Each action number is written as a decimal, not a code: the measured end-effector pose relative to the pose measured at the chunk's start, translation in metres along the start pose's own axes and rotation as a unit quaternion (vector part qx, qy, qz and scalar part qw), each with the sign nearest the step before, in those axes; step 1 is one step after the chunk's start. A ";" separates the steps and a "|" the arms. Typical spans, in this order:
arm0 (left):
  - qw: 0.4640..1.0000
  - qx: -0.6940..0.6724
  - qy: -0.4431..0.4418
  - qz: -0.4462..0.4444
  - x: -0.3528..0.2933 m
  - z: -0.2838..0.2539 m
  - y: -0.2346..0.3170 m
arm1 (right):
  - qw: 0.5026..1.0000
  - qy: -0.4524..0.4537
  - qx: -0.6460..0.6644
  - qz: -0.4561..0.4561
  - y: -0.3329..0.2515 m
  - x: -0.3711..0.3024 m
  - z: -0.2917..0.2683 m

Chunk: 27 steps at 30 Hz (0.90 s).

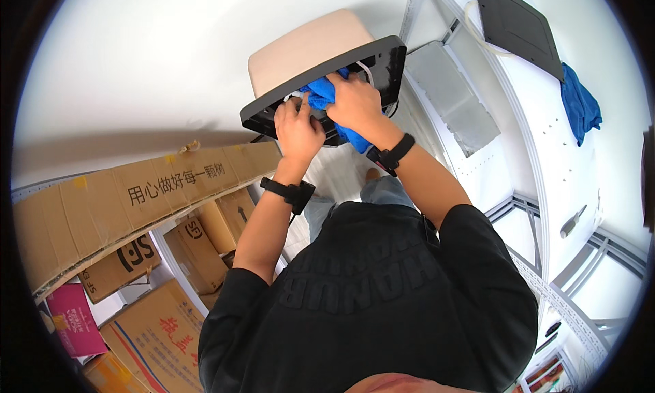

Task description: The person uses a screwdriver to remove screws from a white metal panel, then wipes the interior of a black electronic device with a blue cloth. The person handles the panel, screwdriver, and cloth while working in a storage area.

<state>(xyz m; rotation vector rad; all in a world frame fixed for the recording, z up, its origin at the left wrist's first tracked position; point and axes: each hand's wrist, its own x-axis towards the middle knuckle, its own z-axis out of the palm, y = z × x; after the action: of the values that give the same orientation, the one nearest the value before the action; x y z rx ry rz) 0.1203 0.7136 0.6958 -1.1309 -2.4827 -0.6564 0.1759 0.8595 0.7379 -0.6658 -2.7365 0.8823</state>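
A beige appliance with a dark grey rim is in front of me against the white wall, its black inside facing me. My right hand reaches into it, closed on a crumpled blue cloth. Part of that cloth hangs down below the hand, past the lower rim. My left hand rests at the left part of the opening, fingertips on the inside and slightly apart, with the thumb out to the side. A small white part lies by those fingertips. The right fingertips are partly hidden by the cloth.
On the right, a white shelf unit holds a dark flat panel, a second blue cloth and a screwdriver. A grey dusty panel stands lower beside it. Cardboard boxes fill a rack at the left.
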 end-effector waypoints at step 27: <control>0.998 0.024 -0.063 0.013 0.019 -0.002 0.046 | 0.993 0.052 0.090 -0.047 0.079 -0.075 -0.034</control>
<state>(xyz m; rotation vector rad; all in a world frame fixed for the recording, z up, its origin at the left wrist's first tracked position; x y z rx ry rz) 0.1445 0.7508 0.7192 -1.2205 -2.5679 -0.5315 0.2808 0.8986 0.7151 -0.5290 -2.5364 1.0275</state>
